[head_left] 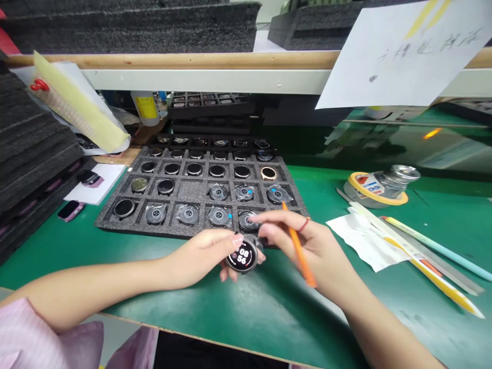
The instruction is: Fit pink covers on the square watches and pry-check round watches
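Observation:
A round smartwatch point(242, 256) with a lit face showing 08 56 is gripped by my left hand point(215, 256), its thumb on the rim and fingers beneath. Close to the watch's right edge is my right hand point(303, 241), with an orange stick-like tool point(300, 256) lodged between its fingers. Its thumb and forefinger come near a dark grey part at the watch's side; whether they touch it I cannot tell. Just behind both hands lies a black foam tray point(191, 191) of round watch bodies, some face up and several face down in clear film.
To the right are a metal-capped jar point(402, 175) inside a yellow tape roll point(353, 182), a white tissue point(369, 241), a yellow-and-white brush point(442, 282) and a light-blue pen point(453, 251). Stacked foam trays point(34, 169) and a purple watch point(71, 210) stand left. A shelf point(192, 79) crosses above.

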Motion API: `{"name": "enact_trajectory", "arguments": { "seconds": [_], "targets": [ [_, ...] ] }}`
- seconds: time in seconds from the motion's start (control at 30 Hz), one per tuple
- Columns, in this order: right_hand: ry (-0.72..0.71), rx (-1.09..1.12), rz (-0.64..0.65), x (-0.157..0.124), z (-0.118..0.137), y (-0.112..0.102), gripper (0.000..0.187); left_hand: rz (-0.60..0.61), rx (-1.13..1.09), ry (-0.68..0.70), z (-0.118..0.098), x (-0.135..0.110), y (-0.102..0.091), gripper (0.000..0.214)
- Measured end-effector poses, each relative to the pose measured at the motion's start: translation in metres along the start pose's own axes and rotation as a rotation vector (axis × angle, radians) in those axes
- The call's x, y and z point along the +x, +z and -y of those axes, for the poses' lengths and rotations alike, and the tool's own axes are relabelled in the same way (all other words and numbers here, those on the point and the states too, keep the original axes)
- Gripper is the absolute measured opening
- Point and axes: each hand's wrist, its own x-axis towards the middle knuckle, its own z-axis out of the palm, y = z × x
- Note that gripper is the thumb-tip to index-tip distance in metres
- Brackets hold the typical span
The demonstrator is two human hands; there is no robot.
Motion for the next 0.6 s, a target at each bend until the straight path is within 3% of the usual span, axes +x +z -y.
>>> {"name": "enact_trajectory", "arguments": {
  "seconds": [0.1, 0.13, 0.2, 0.27, 0.4, 0.5, 0.6],
  "targets": [
    [-0.101, -0.149, -0.087, -0.002, 0.000, -0.001, 0.044, -0.028, 0.404, 0.047, 0.007, -0.004, -0.003, 0.036],
    [-0.125, -0.174, -0.090, -0.003, 0.001, -0.001, 0.043, -0.029, 0.533, 0.088, 0.010, -0.005, -0.004, 0.032],
    [-0.145, -0.159, -0.045, -0.004, 0.002, 0.001, 0.025, -0.035, 0.719, 0.165, 0.016, -0.009, -0.005, 0.027],
    [-0.155, -0.117, 0.056, -0.006, 0.003, 0.003, 0.004, -0.052, 0.793, 0.196, 0.021, -0.012, -0.007, 0.027],
    [-0.205, -0.095, 0.250, -0.012, 0.004, 0.008, 0.008, -0.036, 0.849, 0.190, 0.024, -0.020, -0.011, 0.042],
    [-0.197, -0.098, 0.278, -0.020, 0.004, 0.014, 0.008, -0.025, 0.944, 0.249, 0.027, -0.026, -0.015, 0.061],
    [-0.166, -0.127, 0.346, -0.027, 0.002, 0.022, 0.008, -0.056, 1.004, 0.299, 0.030, -0.031, -0.017, 0.062]
  ]
}}
